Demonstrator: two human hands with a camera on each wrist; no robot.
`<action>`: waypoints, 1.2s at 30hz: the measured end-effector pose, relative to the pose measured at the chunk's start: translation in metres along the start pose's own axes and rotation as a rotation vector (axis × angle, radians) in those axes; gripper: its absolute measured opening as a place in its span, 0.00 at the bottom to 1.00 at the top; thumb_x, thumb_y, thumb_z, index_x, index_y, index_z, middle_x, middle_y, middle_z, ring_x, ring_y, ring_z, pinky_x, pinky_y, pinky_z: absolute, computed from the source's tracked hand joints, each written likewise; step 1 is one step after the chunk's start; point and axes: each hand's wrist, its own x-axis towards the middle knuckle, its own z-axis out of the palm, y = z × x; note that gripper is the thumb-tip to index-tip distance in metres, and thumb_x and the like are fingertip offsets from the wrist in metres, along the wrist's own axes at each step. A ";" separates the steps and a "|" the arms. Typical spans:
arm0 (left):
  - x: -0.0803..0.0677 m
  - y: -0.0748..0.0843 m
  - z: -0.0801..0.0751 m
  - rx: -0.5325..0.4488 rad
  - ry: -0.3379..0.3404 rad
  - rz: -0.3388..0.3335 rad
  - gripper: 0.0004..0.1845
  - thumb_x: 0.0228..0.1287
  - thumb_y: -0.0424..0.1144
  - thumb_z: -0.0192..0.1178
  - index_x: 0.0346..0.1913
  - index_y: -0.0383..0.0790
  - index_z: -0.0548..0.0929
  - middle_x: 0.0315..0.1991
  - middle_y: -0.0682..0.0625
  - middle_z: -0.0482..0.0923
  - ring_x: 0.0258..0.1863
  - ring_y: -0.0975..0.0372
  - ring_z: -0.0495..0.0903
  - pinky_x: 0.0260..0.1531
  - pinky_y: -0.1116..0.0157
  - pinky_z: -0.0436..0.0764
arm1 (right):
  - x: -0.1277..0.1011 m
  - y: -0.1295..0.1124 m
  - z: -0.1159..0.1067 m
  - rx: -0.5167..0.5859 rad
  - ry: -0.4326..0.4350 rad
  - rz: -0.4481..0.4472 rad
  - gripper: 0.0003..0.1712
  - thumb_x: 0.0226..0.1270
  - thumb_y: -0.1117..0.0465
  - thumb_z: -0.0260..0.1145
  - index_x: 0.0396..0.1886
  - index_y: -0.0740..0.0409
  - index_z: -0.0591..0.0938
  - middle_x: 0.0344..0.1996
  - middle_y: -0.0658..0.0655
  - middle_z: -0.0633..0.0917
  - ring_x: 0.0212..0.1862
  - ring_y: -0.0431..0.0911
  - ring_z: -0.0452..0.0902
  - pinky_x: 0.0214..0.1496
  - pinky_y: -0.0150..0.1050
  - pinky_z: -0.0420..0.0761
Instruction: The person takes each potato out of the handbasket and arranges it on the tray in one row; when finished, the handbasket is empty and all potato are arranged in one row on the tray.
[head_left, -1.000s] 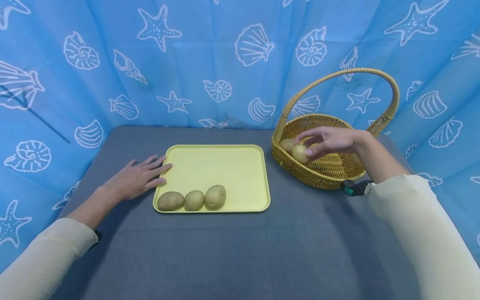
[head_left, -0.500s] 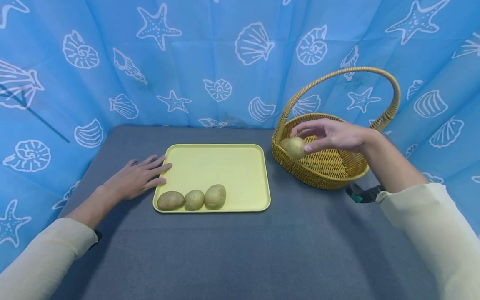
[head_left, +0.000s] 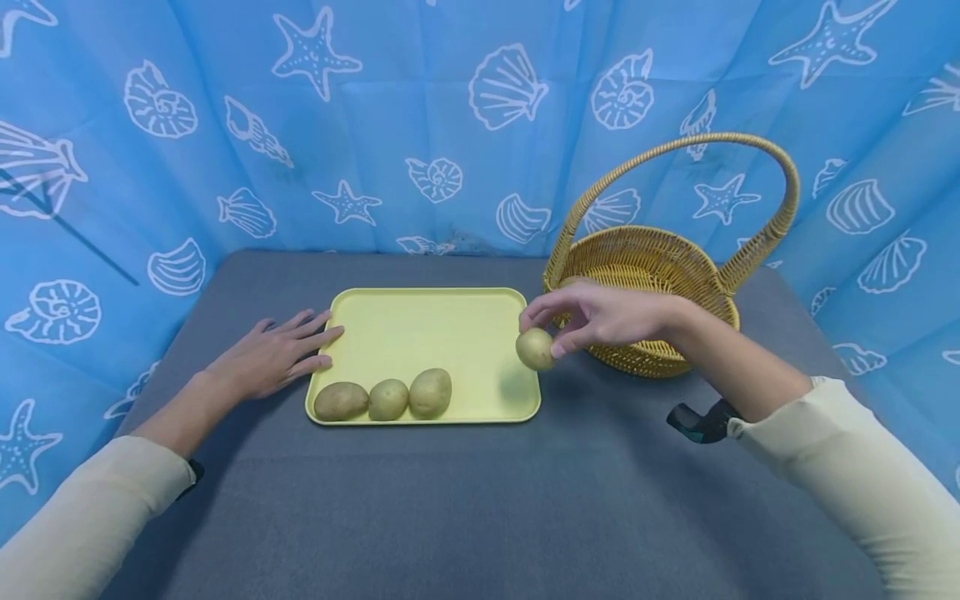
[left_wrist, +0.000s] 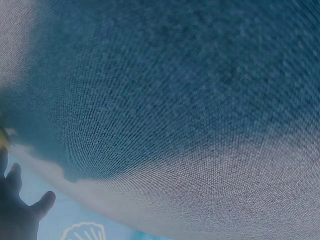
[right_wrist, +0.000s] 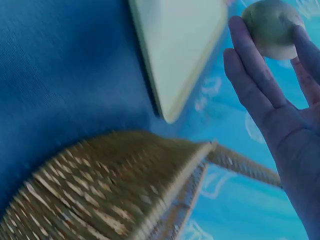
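Grey desk (head_left: 465,508), blue seashell curtain (head_left: 420,125) behind. Right hand (head_left: 607,315) grip pinches a potato (head_left: 535,348) in thumb and fingertips, held just above the yellow tray (head_left: 442,333) at its 3 o'clock edge, wicker basket (head_left: 660,267) at 3 o'clock of the hand. Left hand (head_left: 273,357) grip is flat, fingers straight, holding nothing, touching the tray's 9 o'clock edge; three potatoes (head_left: 386,398) sit in a row at the tray's 7 o'clock.

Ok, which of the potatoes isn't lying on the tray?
The potato pinched in the right hand, held in the air above the tray's right edge. The other three lie in a row along the tray's near edge.
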 end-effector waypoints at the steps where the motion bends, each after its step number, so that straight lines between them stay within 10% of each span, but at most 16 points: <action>1: 0.000 0.000 0.000 0.000 0.000 0.001 0.33 0.79 0.58 0.42 0.79 0.47 0.59 0.78 0.40 0.52 0.75 0.40 0.52 0.61 0.29 0.56 | 0.004 0.002 0.004 -0.002 -0.003 -0.008 0.26 0.68 0.63 0.69 0.64 0.59 0.76 0.60 0.57 0.78 0.67 0.52 0.70 0.61 0.51 0.77; 8: 0.001 -0.001 0.001 0.009 0.010 0.005 0.33 0.79 0.58 0.42 0.79 0.47 0.59 0.78 0.40 0.52 0.75 0.41 0.52 0.61 0.29 0.57 | 0.029 0.014 0.030 0.046 -0.062 -0.033 0.23 0.66 0.67 0.69 0.60 0.62 0.77 0.57 0.58 0.79 0.56 0.50 0.79 0.49 0.42 0.81; 36: 0.000 -0.001 0.001 0.013 0.011 0.003 0.32 0.79 0.58 0.42 0.79 0.47 0.59 0.79 0.41 0.51 0.76 0.42 0.52 0.61 0.29 0.57 | 0.072 0.022 0.073 -0.001 -0.079 0.047 0.25 0.67 0.68 0.68 0.63 0.65 0.77 0.45 0.58 0.86 0.49 0.48 0.83 0.55 0.39 0.79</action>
